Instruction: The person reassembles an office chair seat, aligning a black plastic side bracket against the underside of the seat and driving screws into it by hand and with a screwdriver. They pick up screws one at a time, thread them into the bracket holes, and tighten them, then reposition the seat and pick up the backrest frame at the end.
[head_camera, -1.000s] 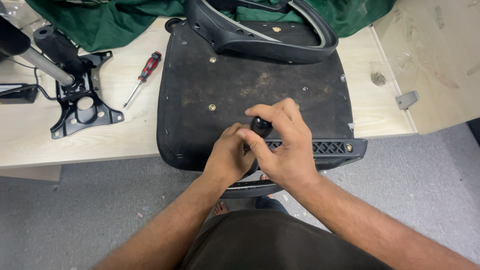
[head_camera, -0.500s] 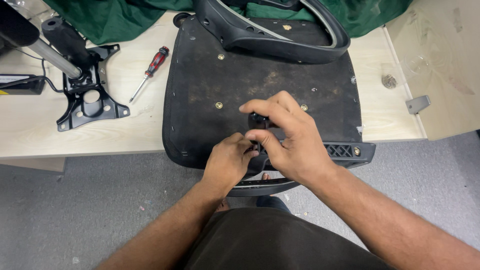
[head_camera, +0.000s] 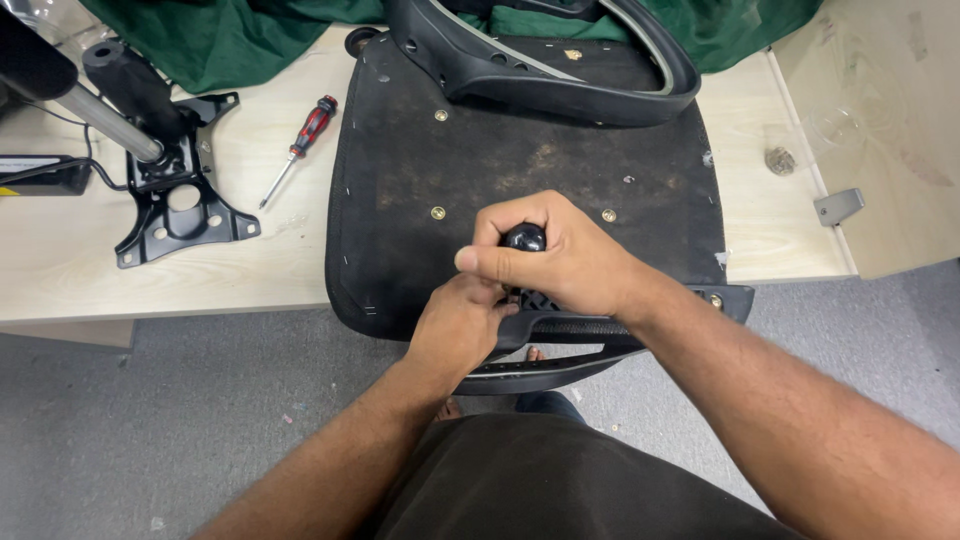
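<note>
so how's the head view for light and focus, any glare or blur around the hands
Head view: soft, even light with no glare. The right hand on the black knob and the left hand are sharp, with only faint shadows on the upturned chair seat. The edges bow slightly from the wide lens.

glossy plastic knob – matt fabric seat underside

Even, bright overhead illumination, soft short shadows cast beneath objects, no glare observed, focus sharp throughout, slight wide-angle distortion at edges.
</note>
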